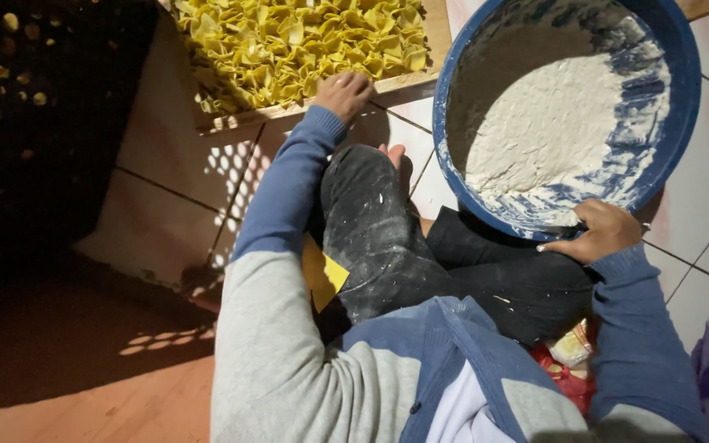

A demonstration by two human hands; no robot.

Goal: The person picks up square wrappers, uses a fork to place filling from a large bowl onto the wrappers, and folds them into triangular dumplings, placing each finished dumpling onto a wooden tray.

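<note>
Seated on tiled floor (166, 139). Left hand (343, 93), upper centre, is laid on the tray (408, 82) edge beside yellow pasta (289, 41); grip not closed on anything. Right hand (596, 234) is clamped on the blue basin (683, 123) rim, upper right, flour (551, 123) inside. Basin is best kept level, steadied against the knee.

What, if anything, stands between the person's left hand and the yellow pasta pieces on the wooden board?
Nothing visible does. The left hand rests on the wooden board edge, right against the yellow pasta pieces. The right hand holds the blue bowl rim.

Blue basin (683, 123) — white flour (551, 123), yellow pasta (297, 41)
</note>
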